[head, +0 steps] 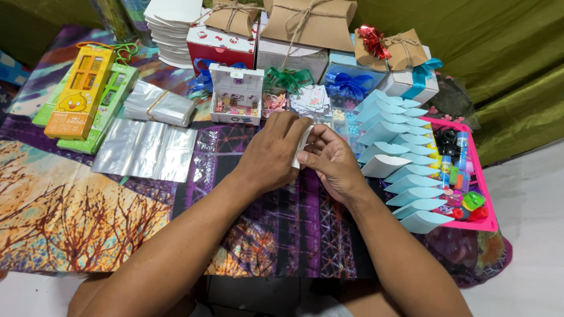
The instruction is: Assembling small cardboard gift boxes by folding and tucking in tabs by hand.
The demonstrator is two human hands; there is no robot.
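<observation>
My left hand [271, 154] and my right hand [332, 162] meet over the middle of a patterned cloth [94, 205], both pinching a small white folded paper piece [303, 145] between their fingers. Most of the piece is hidden by my fingers. Just to the right lies a row of several light blue folded pillow boxes [405, 170], overlapping one another. Beyond my hands stands a small open white trinket box [236, 94] with tiny items inside.
A pink tray [486, 199] of small toys sits at the right. Clear plastic bags [145, 149] and yellow and green packages [79, 94] lie at the left. Gift boxes with ribbons, brown pillow boxes [311, 20] and stacked white boxes [170, 32] line the back.
</observation>
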